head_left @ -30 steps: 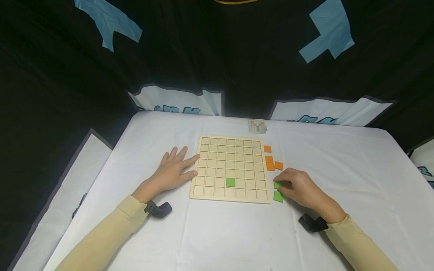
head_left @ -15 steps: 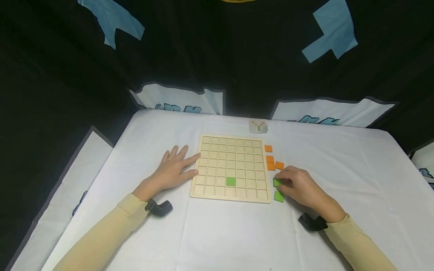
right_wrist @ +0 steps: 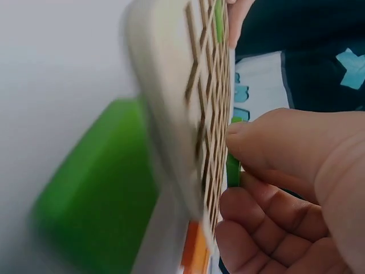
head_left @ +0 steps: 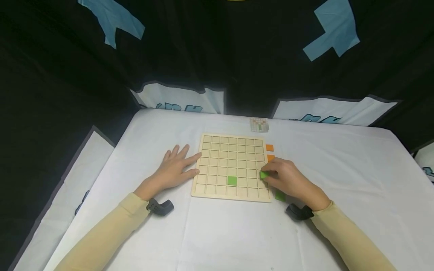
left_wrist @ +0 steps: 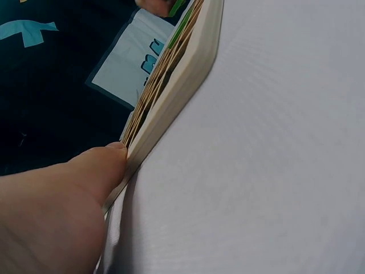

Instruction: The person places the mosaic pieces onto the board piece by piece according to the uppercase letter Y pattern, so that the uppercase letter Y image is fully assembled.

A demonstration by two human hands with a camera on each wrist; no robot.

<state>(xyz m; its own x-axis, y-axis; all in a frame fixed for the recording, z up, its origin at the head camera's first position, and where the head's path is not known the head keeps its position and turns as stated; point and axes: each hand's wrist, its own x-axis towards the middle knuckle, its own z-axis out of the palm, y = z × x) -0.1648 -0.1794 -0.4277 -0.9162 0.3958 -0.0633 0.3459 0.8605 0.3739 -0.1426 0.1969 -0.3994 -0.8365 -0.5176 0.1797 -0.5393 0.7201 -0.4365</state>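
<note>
A pale wooden grid board (head_left: 217,169) lies on the white table, with one green square tile (head_left: 232,180) set in a cell of its lower half. My right hand (head_left: 289,178) pinches a second green tile (right_wrist: 233,165) between thumb and fingers, over the board's right edge. My left hand (head_left: 173,171) lies with spread, straight fingers, its thumb and forefinger touching the board's left edge. In the left wrist view the thumb (left_wrist: 97,171) presses that edge. Another green tile (right_wrist: 102,188) rests on the table right of the board, partly hidden by my right hand in the head view.
Orange tiles (head_left: 269,148) lie along the board's right side, some hidden behind my right hand. A small stack of patterned grid cards (head_left: 259,125) sits beyond the board near the table's back edge. A dark curtain (head_left: 217,49) hangs behind the table.
My right hand has lifted a green tile from the table and carried it left over the board's right edge. The left hand stays in place at the board.
</note>
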